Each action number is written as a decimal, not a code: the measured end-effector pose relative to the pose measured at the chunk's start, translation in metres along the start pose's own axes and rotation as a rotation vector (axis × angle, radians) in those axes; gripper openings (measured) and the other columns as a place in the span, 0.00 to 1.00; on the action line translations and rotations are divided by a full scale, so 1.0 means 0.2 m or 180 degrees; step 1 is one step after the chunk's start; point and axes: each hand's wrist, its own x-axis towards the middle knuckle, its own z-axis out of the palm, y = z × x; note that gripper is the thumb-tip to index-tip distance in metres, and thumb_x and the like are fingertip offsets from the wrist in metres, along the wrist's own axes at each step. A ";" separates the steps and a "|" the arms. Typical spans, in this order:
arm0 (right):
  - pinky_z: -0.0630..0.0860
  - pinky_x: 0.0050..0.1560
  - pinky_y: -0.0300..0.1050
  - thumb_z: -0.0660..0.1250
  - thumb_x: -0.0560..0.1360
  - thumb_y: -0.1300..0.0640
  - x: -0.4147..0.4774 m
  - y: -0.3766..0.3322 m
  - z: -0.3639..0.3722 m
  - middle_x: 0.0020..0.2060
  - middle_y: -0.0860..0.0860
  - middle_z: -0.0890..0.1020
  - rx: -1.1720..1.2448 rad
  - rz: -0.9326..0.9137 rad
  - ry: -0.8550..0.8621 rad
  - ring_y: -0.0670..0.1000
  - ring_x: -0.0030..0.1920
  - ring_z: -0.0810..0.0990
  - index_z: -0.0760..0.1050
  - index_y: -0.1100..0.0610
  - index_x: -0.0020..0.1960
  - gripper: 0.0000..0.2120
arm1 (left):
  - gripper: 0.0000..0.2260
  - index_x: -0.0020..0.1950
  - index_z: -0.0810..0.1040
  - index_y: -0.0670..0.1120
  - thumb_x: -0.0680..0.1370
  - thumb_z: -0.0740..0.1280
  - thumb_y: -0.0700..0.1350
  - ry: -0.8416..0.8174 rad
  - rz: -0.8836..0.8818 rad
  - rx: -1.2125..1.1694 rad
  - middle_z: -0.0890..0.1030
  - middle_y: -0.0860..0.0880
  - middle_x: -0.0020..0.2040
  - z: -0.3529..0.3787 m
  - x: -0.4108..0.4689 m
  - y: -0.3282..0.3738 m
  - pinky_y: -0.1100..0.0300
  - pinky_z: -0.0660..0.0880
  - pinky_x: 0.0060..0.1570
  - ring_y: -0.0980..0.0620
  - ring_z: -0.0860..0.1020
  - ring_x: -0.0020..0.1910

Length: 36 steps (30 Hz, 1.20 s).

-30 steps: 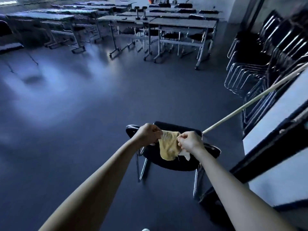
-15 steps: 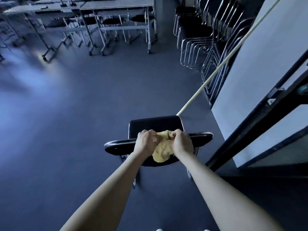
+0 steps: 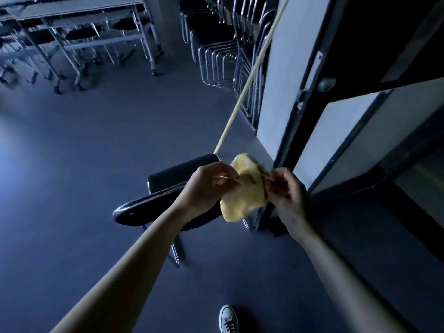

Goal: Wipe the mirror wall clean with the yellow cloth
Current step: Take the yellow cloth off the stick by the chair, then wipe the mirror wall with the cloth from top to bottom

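The yellow cloth (image 3: 242, 188) looks soft and matt, a slightly nappy fabric. The chair (image 3: 173, 176) under it has a matt black padded seat, a backrest with a glossy rim, and shiny metal tube legs. At one o'clock the stacked chairs (image 3: 216, 58) show the same bright chromed tubing. The pole (image 3: 249, 75) is pale, smooth and wood-like. The floor (image 3: 96, 140) is dark and matt with a faint sheen. At six o'clock the shoe (image 3: 228, 318) looks like pale canvas.

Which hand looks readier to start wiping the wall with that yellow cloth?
Right, probably. Both pinch the yellow cloth, but the right hand is on the side of the framed wall panels, while the left hand is above the black chair, farther from them.
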 end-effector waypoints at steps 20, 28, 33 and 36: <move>0.70 0.38 0.25 0.65 0.77 0.54 -2.24 -0.01 -1.53 0.39 0.43 0.80 -0.0958 0.0822 0.2777 0.31 0.39 0.78 0.74 0.56 0.47 0.05 | 0.05 0.40 0.76 0.53 0.70 0.71 0.44 -0.2322 0.0990 0.0219 0.79 0.59 0.33 2.20 -1.17 0.42 0.71 0.70 0.33 0.64 0.76 0.32; 0.74 0.35 0.38 0.72 0.70 0.49 -2.74 0.07 -1.83 0.34 0.45 0.81 -0.1542 0.1625 0.3440 0.45 0.36 0.81 0.80 0.57 0.51 0.14 | 0.07 0.46 0.75 0.50 0.71 0.70 0.46 -0.3662 0.1063 -0.0119 0.79 0.57 0.39 2.84 -1.42 0.58 0.68 0.73 0.40 0.62 0.77 0.38; 0.76 0.30 0.52 0.59 0.74 0.51 -2.85 0.06 -2.08 0.39 0.53 0.80 -0.2776 0.1272 0.3631 0.55 0.33 0.78 0.78 0.58 0.53 0.15 | 0.24 0.60 0.71 0.52 0.66 0.73 0.50 -0.4505 0.0712 0.0150 0.78 0.56 0.50 3.20 -1.34 0.64 0.66 0.75 0.45 0.60 0.78 0.45; 0.74 0.32 0.46 0.58 0.74 0.52 -2.86 0.05 -2.27 0.40 0.48 0.79 -0.2495 0.1262 0.3882 0.51 0.35 0.78 0.76 0.50 0.55 0.13 | 0.36 0.66 0.64 0.58 0.63 0.79 0.50 -0.5072 0.1021 0.1010 0.72 0.61 0.60 3.42 -1.27 0.66 0.69 0.71 0.52 0.61 0.72 0.56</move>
